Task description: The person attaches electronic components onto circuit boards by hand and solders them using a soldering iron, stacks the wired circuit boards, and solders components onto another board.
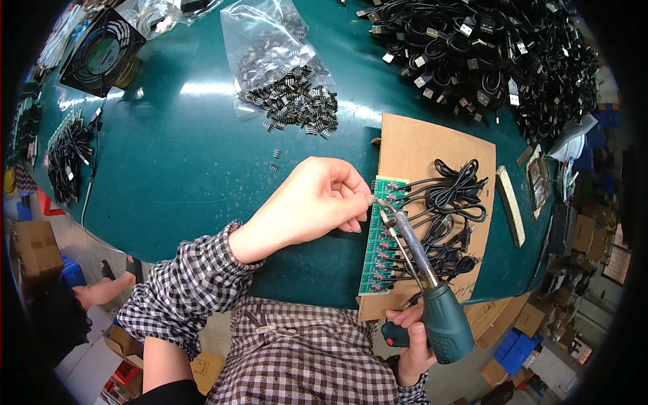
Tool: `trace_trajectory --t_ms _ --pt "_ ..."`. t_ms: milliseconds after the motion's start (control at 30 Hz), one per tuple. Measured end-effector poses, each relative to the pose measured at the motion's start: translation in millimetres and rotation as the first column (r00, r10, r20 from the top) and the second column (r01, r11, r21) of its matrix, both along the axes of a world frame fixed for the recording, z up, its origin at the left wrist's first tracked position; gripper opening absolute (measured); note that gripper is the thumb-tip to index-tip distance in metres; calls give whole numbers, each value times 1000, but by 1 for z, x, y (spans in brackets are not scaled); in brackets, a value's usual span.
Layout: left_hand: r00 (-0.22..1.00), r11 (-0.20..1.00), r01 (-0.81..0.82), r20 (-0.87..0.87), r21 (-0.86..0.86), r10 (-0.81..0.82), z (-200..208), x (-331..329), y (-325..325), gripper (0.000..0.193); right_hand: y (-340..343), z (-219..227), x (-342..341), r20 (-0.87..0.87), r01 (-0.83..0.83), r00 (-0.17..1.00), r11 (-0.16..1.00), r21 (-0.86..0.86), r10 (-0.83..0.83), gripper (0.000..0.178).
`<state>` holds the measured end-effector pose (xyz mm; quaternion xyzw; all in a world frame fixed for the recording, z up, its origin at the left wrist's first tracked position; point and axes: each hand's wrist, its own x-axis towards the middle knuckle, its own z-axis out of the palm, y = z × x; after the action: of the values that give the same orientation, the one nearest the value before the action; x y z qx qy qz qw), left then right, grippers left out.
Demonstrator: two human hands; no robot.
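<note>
My right hand [414, 344] grips a dark green soldering gun [447, 324] by its handle. The metal barrel slants up and left, its tip by the upper part of a green circuit-board panel [374, 273]. Beside that tip, my left hand [310, 199] is closed in a pinch at the panel's left edge; whatever is between the fingertips is too small to make out. Black cables [460, 183] run from the panel rightward in tied coils. Panel and coils rest on a brown cardboard sheet [412, 142]. A few small black connectors [275, 154] lie loose beyond my left hand.
A heap of small black connectors [304, 104] spills from a clear plastic bag [260, 40]. Black USB cables [486, 54] are piled at the far right. A fan [101, 52] stands far left, above another cabled board [67, 158]. A pale bar [510, 206] lies right of the cardboard.
</note>
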<state>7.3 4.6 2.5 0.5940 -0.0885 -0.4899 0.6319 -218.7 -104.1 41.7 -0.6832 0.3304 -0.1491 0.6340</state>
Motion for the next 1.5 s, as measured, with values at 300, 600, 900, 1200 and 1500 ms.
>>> trace_trajectory --t_ms 300,600,900,1200,1500 --pt "1000 1000 5 -6 6 -5 1 1 0 18 -2 5 5 23 -21 1000 1000 17 21 47" --pt "1000 1000 4 -9 -12 -4 -2 0 0 16 -4 6 9 -4 -36 999 998 50 37 44" --pt "1000 1000 2 5 6 -2 0 0 0 16 -2 6 2 7 -48 999 998 43 48 42" --pt "1000 1000 -8 -1 1 8 0 0 0 17 -4 3 -2 5 -82 997 995 59 81 37" --pt "1000 1000 -1 10 11 1 2 -1 1 19 3 1 -2 41 77 996 997 21 -78 33"
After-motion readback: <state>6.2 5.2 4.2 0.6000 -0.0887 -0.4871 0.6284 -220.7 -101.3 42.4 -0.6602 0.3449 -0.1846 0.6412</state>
